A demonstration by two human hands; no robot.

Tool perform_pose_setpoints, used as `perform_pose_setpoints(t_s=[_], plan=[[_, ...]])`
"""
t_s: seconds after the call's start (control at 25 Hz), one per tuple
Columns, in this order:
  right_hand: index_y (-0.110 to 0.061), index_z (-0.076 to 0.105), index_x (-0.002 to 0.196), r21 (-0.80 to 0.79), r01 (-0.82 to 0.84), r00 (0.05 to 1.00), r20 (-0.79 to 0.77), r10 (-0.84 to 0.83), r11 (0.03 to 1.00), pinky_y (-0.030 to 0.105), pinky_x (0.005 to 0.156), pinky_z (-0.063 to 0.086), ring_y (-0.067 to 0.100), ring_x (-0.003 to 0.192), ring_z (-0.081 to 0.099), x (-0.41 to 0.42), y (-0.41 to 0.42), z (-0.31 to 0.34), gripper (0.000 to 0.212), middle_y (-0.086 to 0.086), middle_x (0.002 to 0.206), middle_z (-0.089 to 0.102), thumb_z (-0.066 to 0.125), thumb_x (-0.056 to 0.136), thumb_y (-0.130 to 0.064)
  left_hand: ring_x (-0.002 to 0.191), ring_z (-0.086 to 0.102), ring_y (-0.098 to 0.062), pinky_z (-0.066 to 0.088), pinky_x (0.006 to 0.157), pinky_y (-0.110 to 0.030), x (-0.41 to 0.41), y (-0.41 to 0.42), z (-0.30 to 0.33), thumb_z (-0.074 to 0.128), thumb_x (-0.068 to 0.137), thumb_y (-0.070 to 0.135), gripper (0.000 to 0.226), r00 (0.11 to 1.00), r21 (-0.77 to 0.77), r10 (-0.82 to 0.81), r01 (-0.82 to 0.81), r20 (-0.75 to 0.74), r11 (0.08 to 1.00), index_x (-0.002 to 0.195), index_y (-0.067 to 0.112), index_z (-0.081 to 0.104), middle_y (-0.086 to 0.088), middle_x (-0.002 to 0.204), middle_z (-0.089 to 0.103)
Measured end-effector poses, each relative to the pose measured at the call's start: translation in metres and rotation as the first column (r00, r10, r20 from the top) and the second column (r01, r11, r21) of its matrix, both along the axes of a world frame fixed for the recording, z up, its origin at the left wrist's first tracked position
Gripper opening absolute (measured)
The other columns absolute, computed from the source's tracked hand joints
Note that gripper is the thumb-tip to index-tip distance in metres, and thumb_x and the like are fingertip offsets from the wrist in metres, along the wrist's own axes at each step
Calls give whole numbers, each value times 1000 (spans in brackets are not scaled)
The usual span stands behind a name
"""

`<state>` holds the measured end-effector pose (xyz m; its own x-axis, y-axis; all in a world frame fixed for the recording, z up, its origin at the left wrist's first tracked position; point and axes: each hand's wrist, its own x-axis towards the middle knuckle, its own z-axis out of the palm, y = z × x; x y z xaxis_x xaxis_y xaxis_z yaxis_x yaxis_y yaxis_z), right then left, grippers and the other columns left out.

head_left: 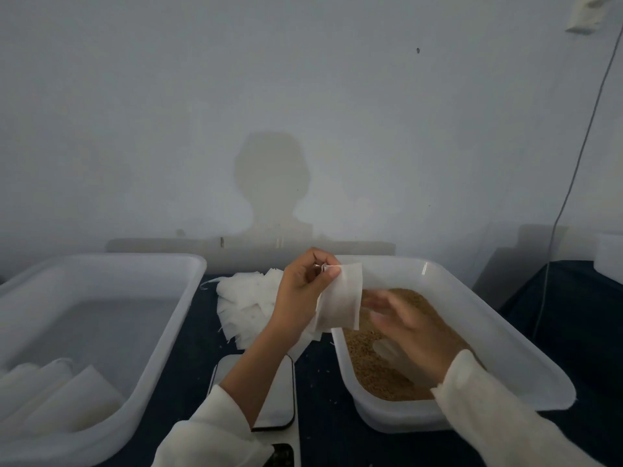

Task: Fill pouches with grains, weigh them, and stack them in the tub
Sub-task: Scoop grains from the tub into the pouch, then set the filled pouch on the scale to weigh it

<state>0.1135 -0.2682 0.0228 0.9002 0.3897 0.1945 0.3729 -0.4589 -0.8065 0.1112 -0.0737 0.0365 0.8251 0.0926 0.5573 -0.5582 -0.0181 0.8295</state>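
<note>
My left hand [305,291] pinches the top corner of a white empty pouch [340,298] and holds it up over the near-left rim of the grain tub [505,332]. Brown grains [381,372] fill that tub's bottom. My right hand [411,326] hovers blurred above the grains, just right of the pouch, fingers spread and holding nothing. A pile of empty pouches [246,301] lies on the dark table between the tubs. The left tub [175,318] holds several filled pouches [57,396] stacked in its near-left corner. The scale [273,399] lies under my left forearm.
A dark cloth covers the table [330,433]. A thin cable [566,197] hangs down the wall at the right. A white box [610,257] stands at the far right edge. The wall is close behind both tubs.
</note>
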Motion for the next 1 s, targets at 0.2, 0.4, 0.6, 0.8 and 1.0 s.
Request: perform_pose_setpoints(t_s=[0.2,0.4,0.6,0.8,1.0], plan=[[-11,64,99,516,73,956,-279,87,854,31,78,58,18,89,69,-16,80,4,15,3,93,72,63,86,-18,75,57,-6,48,68,-20,-25,37,-12,54,92,3,19,998,-40,-25,22,-64,999,80,16,59,9,79,63],[0,53,80,464,153,970,-239,-43,873,47,77,55,32,82,62,-22,122,-16,11,27,87,62,62,87,-3,96,62,-12,55,78,-26,-52,78,-47,57,91,18,25,987,-102,32,-49,-159,994,116,19,53,3,111,64],[-8,49,75,410,143,972,-229,-50,901,42,76,51,29,80,57,-27,151,-56,18,27,86,60,59,89,-5,74,64,-10,51,63,-17,-67,103,-90,70,83,17,10,892,275,375,-305,-254,912,90,16,63,1,80,68],[-16,51,74,260,149,986,-118,-122,954,37,75,56,22,81,64,-20,157,-79,22,7,80,64,63,86,-2,66,59,-11,44,56,-17,-63,111,-107,68,84,15,5,836,457,495,-355,-234,815,84,11,64,-1,72,65],[-19,56,86,313,114,992,-84,-92,943,18,72,51,10,89,66,-16,155,-84,20,0,89,69,58,88,1,77,59,-2,47,64,-13,-60,115,-114,60,91,21,11,876,443,410,-270,-256,855,102,18,60,7,85,63]])
